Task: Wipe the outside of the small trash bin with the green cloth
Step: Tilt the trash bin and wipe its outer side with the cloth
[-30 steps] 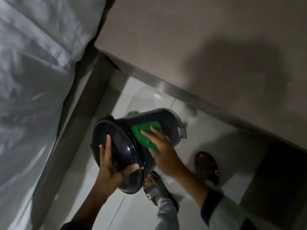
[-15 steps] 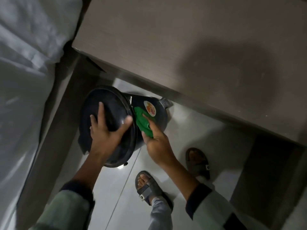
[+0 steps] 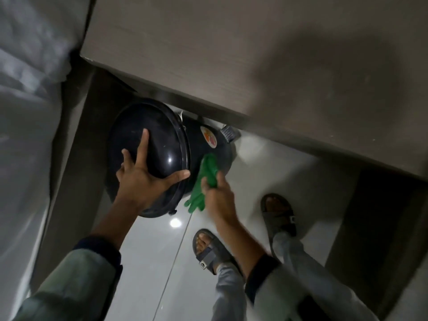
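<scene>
here, glossy black bin point(image 3: 208, 163), tilted, green cloth point(image 3: 206, 179) against it.

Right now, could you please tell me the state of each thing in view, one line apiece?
Trash bin: tipped over on its side, lid shut, pedal pointing up towards the table.
Lid: closed, facing the camera.
Green cloth: crumpled, pressed against the bin's side wall.
Left hand: spread flat on the lid, bracing it.
Right hand: clutching the cloth.
</scene>
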A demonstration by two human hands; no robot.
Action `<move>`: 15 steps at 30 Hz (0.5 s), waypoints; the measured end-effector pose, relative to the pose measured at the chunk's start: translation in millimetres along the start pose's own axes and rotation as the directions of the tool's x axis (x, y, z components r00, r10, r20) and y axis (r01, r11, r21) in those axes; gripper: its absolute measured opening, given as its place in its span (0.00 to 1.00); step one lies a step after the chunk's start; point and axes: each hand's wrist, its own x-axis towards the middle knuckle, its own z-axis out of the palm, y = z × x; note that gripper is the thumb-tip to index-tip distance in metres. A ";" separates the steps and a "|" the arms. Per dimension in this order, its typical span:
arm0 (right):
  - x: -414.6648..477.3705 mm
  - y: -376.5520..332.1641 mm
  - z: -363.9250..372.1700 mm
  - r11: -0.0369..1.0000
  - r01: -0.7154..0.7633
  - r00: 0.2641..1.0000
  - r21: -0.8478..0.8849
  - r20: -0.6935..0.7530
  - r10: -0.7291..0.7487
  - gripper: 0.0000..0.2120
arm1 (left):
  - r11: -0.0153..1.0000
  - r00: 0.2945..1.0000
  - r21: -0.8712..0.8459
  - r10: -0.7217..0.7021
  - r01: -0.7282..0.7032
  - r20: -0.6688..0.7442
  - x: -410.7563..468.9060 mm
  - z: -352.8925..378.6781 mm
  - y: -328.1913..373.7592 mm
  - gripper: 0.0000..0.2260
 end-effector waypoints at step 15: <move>102.9 46.8 2.9 0.559 -0.508 0.845 0.656 0.252 0.472 0.20 | 0.995 0.997 -0.094 0.024 -0.017 0.072 2.6 -4.7 -18.9 0.58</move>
